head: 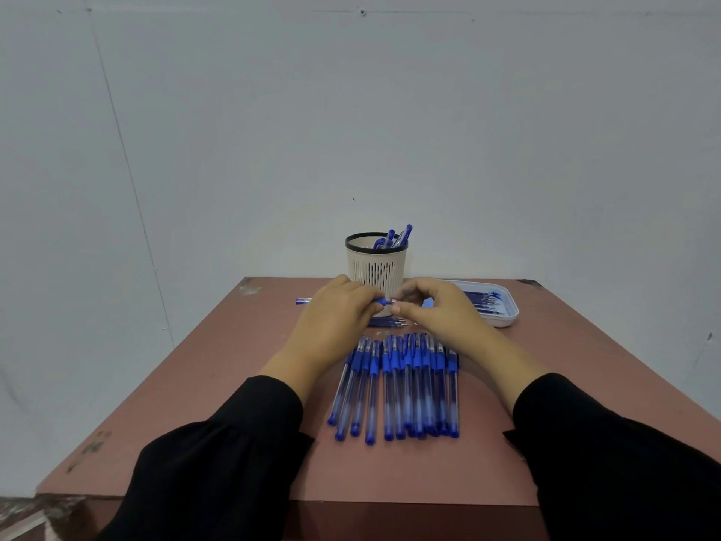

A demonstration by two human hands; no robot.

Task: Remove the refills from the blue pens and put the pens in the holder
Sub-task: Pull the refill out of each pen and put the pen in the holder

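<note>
holder point(376, 263) behind pen row point(398, 388), tray point(507, 320) right of holder

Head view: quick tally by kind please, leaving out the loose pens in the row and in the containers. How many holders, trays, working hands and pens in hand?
Pen holder: 1
Tray: 1
Hands: 2 (left hand, right hand)
Held pen: 1
Total: 5

Blue pens point(398, 384) in row on table; several upright in holder point(376, 263)
</note>
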